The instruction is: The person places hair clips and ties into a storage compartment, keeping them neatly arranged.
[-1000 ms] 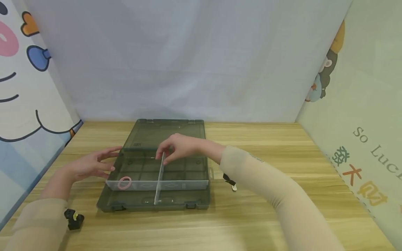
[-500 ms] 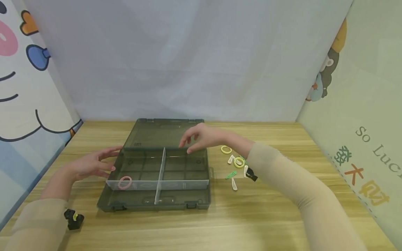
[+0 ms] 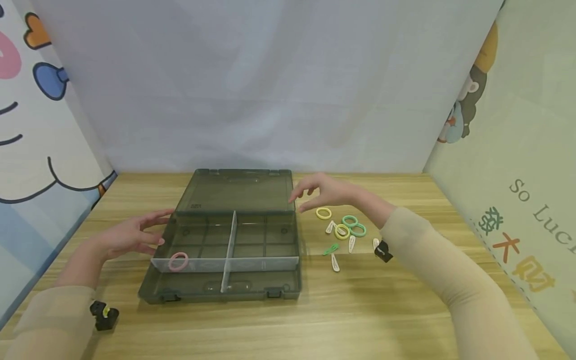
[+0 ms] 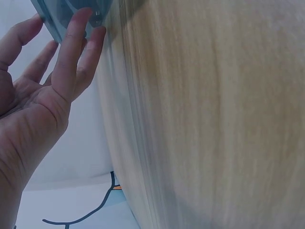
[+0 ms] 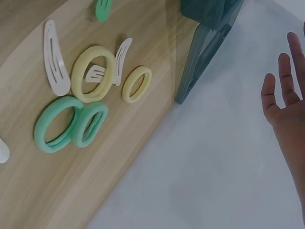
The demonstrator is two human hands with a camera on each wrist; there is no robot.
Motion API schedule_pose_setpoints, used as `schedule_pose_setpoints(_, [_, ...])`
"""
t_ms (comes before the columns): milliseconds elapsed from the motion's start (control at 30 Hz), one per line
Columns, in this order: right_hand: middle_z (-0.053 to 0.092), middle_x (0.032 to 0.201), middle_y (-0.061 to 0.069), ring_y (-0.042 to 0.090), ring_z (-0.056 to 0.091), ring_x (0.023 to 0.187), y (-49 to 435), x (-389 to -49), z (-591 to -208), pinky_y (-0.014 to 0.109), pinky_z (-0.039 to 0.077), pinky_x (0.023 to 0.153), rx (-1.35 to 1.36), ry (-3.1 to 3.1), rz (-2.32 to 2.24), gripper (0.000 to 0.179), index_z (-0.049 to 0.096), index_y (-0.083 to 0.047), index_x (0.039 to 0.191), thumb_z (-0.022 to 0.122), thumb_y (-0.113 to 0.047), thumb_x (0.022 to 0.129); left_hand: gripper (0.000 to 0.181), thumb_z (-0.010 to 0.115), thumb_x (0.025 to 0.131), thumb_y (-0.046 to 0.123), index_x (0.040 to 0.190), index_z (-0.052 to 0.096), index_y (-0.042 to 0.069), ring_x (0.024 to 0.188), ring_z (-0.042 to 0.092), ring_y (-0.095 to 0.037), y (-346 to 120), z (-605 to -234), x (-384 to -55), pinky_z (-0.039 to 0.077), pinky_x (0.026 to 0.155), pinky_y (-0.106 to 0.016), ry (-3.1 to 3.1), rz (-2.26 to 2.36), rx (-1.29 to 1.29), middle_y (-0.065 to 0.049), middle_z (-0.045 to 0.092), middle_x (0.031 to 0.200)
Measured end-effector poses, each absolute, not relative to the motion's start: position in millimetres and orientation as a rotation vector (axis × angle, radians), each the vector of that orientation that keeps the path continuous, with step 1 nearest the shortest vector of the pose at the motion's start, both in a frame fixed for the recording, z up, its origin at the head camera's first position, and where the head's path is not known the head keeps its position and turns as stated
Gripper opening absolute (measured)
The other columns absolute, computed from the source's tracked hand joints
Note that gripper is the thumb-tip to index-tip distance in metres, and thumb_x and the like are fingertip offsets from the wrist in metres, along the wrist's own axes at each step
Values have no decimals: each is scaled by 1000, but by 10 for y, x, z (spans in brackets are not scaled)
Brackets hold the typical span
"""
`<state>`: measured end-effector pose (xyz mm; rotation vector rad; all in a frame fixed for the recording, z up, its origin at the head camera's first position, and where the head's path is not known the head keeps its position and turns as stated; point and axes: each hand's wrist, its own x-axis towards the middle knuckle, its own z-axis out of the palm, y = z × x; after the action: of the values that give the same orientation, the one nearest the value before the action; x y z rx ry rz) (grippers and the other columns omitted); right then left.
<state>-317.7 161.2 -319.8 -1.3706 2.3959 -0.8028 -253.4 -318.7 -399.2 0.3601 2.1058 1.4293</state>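
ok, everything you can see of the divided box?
The divided box is smoky, see-through and plastic-looking, lying on the wooden table, its lid folded open on the far side. Crossed pale dividers make four compartments, the rear two larger. Two latches show on the near edge. A pink ring sits at the divider, leaning or hooked, unclear. The left hand appears to touch its left side.

The left sleeve [image 3: 47, 332], over at eight o'clock, is plain cream with a broad cuff [image 3: 63, 299]; the right sleeve [image 3: 454, 275], at four o'clock, matches. A black left-wrist block [image 3: 101, 323], patched yellow, and a black right-wrist block [image 3: 384, 251] poke out from them.
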Motion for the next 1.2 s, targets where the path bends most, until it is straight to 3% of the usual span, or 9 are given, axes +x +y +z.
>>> schedule_pose_setpoints(333, [65, 115, 2, 19, 54, 104, 1979, -3258, -3375, 47, 45, 94, -1199, 2496, -870, 26, 69, -15, 111, 71, -18, 85, 84, 60, 92, 12, 153, 2, 13, 130, 24, -55, -3211, -3985, -2534, 50, 91, -49, 2107, 1416, 362, -25, -3, 155])
schedule_pose_setpoints(633, [65, 117, 7, 34, 54, 109, 2173, -3396, -3585, 51, 45, 94, -1089, 2573, -890, 27, 68, -8, 112, 70, -15, 86, 83, 59, 92, 11, 153, 2, 12, 130, 24, -55, -3196, -3965, -2522, 49, 92, -50, 2103, 1416, 367, -25, -3, 155])
schedule_pose_setpoints(933, [66, 117, 7, 28, 56, 106, 2250, -3512, -3776, 49, 47, 91, -984, 2622, -898, 29, 68, -5, 112, 71, -17, 86, 83, 59, 92, 9, 153, 2, 12, 130, 25, -55, -3175, -3946, -2517, 49, 92, -50, 2108, 1408, 367, -25, -2, 155])
schedule_pose_setpoints(1200, [65, 118, 4, 24, 53, 108, 2253, -3596, -3957, 43, 48, 91, -876, 2626, -858, 28, 69, -10, 112, 70, -20, 86, 83, 59, 92, 10, 153, 3, 13, 130, 27, -55, -3192, -3956, -2518, 50, 91, -49, 2114, 1408, 373, -25, -2, 155])
